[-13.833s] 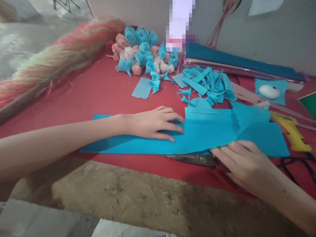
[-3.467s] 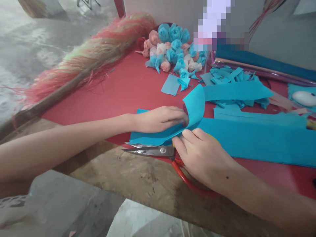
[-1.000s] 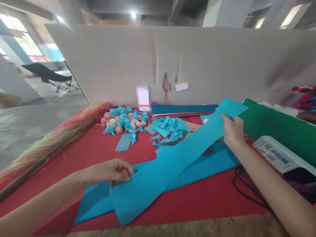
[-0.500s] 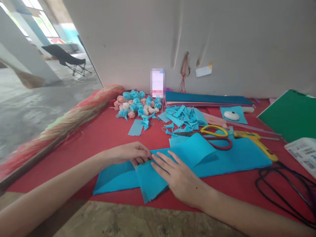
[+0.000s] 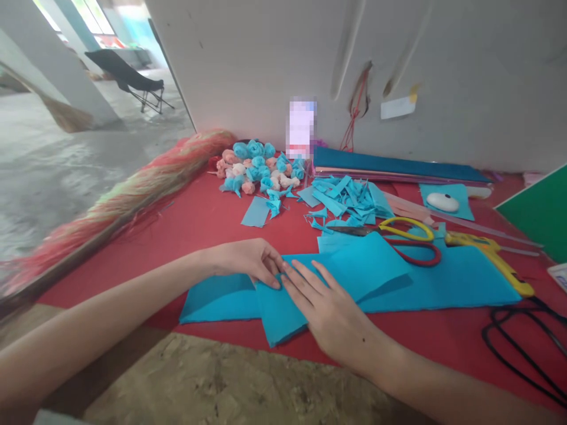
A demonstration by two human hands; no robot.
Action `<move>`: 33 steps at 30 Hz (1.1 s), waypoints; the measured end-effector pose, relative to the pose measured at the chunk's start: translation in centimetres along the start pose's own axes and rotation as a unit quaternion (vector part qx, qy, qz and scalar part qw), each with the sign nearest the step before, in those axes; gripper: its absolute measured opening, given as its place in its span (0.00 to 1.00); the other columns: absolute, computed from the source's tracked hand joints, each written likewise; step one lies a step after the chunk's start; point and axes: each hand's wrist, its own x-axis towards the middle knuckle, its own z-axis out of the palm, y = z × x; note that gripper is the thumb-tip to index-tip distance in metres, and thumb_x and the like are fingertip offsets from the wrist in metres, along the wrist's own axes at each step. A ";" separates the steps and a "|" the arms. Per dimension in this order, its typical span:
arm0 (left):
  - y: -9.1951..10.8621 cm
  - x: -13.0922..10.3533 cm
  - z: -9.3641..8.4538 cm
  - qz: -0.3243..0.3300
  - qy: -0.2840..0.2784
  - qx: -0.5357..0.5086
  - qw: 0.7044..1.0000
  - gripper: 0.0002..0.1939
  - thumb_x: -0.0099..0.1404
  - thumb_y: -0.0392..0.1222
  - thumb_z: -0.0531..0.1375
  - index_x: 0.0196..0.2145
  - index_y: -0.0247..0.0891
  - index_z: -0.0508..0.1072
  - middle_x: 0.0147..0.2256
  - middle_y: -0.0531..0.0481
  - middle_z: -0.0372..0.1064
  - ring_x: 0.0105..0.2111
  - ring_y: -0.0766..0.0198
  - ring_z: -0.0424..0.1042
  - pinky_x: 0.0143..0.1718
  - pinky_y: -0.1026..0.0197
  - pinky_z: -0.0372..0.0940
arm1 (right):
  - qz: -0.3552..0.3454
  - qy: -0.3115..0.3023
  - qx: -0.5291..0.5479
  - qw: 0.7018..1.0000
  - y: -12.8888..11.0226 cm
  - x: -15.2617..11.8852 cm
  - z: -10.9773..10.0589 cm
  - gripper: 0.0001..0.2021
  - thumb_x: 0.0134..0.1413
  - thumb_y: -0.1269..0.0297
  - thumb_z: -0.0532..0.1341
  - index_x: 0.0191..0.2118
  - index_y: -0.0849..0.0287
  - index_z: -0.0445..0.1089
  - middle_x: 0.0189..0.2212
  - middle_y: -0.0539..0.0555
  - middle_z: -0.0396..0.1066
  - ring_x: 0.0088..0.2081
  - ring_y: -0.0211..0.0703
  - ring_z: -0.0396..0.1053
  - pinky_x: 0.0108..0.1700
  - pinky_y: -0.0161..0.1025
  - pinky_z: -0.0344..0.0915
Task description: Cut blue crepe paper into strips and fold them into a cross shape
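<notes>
A folded blue paper sheet (image 5: 376,265) lies at an angle over a longer blue strip (image 5: 452,280) on the red table. My left hand (image 5: 261,262) is at the folded sheet's upper left edge, its thumb and fingers closed on the paper. Fingers spread, my right hand (image 5: 330,307) rests flat on the same sheet, its fingertips close to the left hand's. Scissors (image 5: 410,239) with yellow and red handles lie just behind the sheet. A yellow glue gun (image 5: 491,254) rests on the strip's right end.
Blue and pink paper flowers (image 5: 257,168) are heaped at the back, beside cut blue scraps (image 5: 349,198). Behind them stands a blurred phone (image 5: 302,127). A broom (image 5: 146,189) lies along the left edge; a black cable (image 5: 509,336) curls at the right.
My left thumb has moved onto the top of the folded sheet, whose lower left corner now lies flatter. The camera view has shifted, moving the background left-to-right and up.
</notes>
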 end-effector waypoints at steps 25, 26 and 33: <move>1.2 -0.9 0.1 0.033 0.020 0.163 0.986 0.18 0.49 0.44 0.64 0.39 0.35 0.73 0.24 0.56 0.66 0.25 0.70 0.63 0.24 0.70 0.58 | 0.477 0.053 0.375 0.793 10.5 -4.3 -5.5 0.14 0.39 0.52 0.65 0.31 0.56 0.74 0.32 0.56 0.76 0.35 0.54 0.73 0.33 0.45 0.70; 1.3 -1.1 0.1 0.038 0.025 0.171 0.984 0.18 0.50 0.44 0.63 0.40 0.36 0.73 0.24 0.56 0.65 0.25 0.70 0.63 0.24 0.70 0.58 | 0.486 0.065 0.395 0.777 10.3 -4.5 -5.8 0.13 0.39 0.53 0.66 0.30 0.57 0.74 0.31 0.55 0.76 0.34 0.53 0.74 0.32 0.45 0.71; 1.4 -1.1 0.2 0.045 0.054 0.054 0.996 0.24 0.48 0.50 0.66 0.42 0.37 0.70 0.31 0.53 0.65 0.31 0.64 0.68 0.28 0.65 0.67 | 0.594 0.189 0.559 0.547 9.5 -7.1 -6.6 0.14 0.36 0.61 0.69 0.34 0.54 0.73 0.32 0.53 0.77 0.32 0.48 0.74 0.34 0.41 0.74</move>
